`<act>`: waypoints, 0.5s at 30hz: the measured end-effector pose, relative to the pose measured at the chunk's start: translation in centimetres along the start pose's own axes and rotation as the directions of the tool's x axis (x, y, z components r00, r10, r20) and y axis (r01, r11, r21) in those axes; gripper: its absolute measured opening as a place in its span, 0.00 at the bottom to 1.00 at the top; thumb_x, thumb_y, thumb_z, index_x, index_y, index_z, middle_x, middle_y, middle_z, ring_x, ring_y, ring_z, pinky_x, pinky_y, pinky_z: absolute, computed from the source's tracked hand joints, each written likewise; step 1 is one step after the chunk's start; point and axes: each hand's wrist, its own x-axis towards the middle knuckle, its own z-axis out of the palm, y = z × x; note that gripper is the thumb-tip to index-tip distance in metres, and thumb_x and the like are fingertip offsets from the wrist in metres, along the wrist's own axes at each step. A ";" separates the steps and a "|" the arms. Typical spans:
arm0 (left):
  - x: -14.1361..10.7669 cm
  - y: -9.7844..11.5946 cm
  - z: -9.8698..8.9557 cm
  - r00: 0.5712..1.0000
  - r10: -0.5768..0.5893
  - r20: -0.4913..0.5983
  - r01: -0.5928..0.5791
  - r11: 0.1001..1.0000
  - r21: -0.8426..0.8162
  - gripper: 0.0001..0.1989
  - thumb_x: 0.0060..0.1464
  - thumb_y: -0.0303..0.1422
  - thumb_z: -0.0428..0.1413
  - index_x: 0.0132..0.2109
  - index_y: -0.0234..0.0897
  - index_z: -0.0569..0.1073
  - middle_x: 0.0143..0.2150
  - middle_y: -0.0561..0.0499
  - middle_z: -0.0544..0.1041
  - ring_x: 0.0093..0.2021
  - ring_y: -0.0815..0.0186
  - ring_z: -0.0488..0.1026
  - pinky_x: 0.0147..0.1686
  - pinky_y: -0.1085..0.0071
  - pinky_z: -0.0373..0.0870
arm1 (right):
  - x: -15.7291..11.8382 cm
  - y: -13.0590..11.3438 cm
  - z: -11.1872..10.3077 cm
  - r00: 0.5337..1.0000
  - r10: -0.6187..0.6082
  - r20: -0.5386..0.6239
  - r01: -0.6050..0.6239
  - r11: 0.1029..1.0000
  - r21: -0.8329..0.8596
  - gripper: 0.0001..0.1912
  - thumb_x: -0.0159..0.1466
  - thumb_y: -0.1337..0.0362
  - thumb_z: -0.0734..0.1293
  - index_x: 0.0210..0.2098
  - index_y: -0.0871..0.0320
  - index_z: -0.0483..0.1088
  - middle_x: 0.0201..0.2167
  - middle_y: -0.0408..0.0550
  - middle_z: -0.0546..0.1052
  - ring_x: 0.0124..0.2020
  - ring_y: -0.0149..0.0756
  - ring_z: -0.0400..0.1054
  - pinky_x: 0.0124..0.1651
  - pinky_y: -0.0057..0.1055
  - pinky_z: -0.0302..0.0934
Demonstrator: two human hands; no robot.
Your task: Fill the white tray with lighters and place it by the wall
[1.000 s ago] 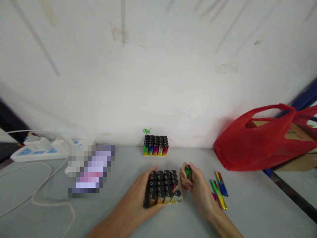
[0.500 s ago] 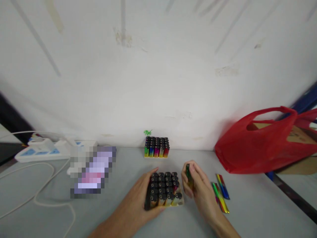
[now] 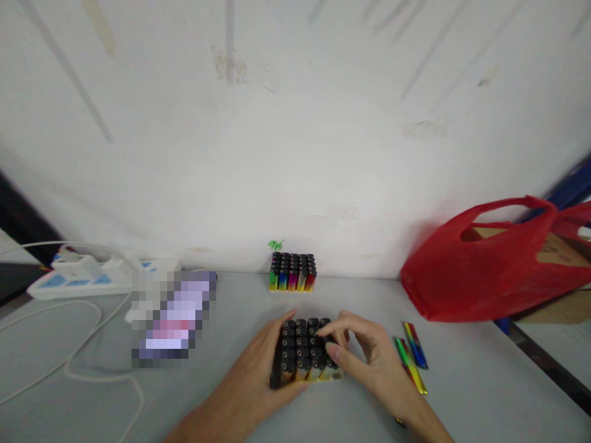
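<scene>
A small tray of black-capped lighters [image 3: 300,351] stands on the grey table in front of me. My left hand [image 3: 258,369] grips its left side and front edge. My right hand [image 3: 369,360] reaches over the tray's right side, with thumb and forefinger pinched around a lighter [image 3: 325,342] in the right-hand column. The fingers hide most of that lighter's body. Several loose rainbow-coloured lighters [image 3: 410,355] lie flat on the table just right of my right hand.
A second full tray of rainbow lighters [image 3: 292,271] stands against the white wall behind. A red plastic bag [image 3: 480,271] holding a cardboard box sits at the right. A white power strip [image 3: 87,280] and its cable [image 3: 83,357] lie at the left, beside a blurred flat object [image 3: 173,317].
My right hand, which held a green lighter upright beside the tray, has moved left and down onto the tray's right column. The green body is out of sight. My left hand has stayed put.
</scene>
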 end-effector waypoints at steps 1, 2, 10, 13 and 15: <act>0.0 0.0 0.0 1.000 -0.007 0.000 0.007 1.000 0.000 0.47 0.55 0.36 0.72 0.77 0.52 0.62 0.75 0.45 0.73 0.72 0.41 0.71 0.75 0.44 0.66 | -0.1 0.0 0.0 1.000 0.009 -0.010 -0.009 1.000 -0.002 0.13 0.72 0.51 0.75 0.44 0.52 0.86 0.29 0.42 0.71 0.34 0.39 0.65 0.43 0.36 0.58; 0.0 0.0 0.0 1.000 -0.015 0.002 0.015 1.000 0.001 0.47 0.55 0.36 0.72 0.77 0.51 0.62 0.75 0.45 0.73 0.72 0.41 0.71 0.75 0.44 0.66 | -0.1 0.0 0.0 1.000 0.018 -0.022 -0.018 1.000 -0.006 0.13 0.72 0.50 0.75 0.43 0.52 0.86 0.29 0.42 0.71 0.34 0.39 0.65 0.43 0.36 0.58; -0.1 0.5 -0.1 1.000 -0.021 0.005 0.021 1.000 0.018 0.45 0.57 0.36 0.71 0.77 0.49 0.61 0.75 0.43 0.71 0.73 0.43 0.71 0.75 0.46 0.66 | 0.3 -0.1 -1.0 0.976 0.050 -0.212 -0.090 0.979 -0.181 0.22 0.76 0.44 0.66 0.38 0.53 0.82 0.29 0.45 0.75 0.34 0.42 0.67 0.41 0.36 0.58; 0.0 0.5 -0.2 1.000 -0.019 0.004 0.019 0.999 0.026 0.46 0.57 0.35 0.71 0.77 0.48 0.61 0.75 0.42 0.71 0.73 0.42 0.70 0.76 0.44 0.65 | -0.8 -0.5 -2.6 0.937 0.069 -0.341 -0.212 0.890 -0.403 0.24 0.75 0.41 0.64 0.36 0.51 0.79 0.26 0.44 0.73 0.30 0.43 0.67 0.35 0.36 0.55; 0.0 0.6 -0.2 1.000 -0.019 0.014 0.019 0.999 0.026 0.46 0.57 0.34 0.71 0.77 0.47 0.60 0.75 0.41 0.71 0.74 0.42 0.70 0.76 0.44 0.64 | -2.8 -0.6 -3.7 0.901 0.109 -0.420 -0.353 0.747 -0.564 0.25 0.73 0.38 0.63 0.34 0.50 0.75 0.22 0.44 0.72 0.24 0.44 0.67 0.32 0.38 0.53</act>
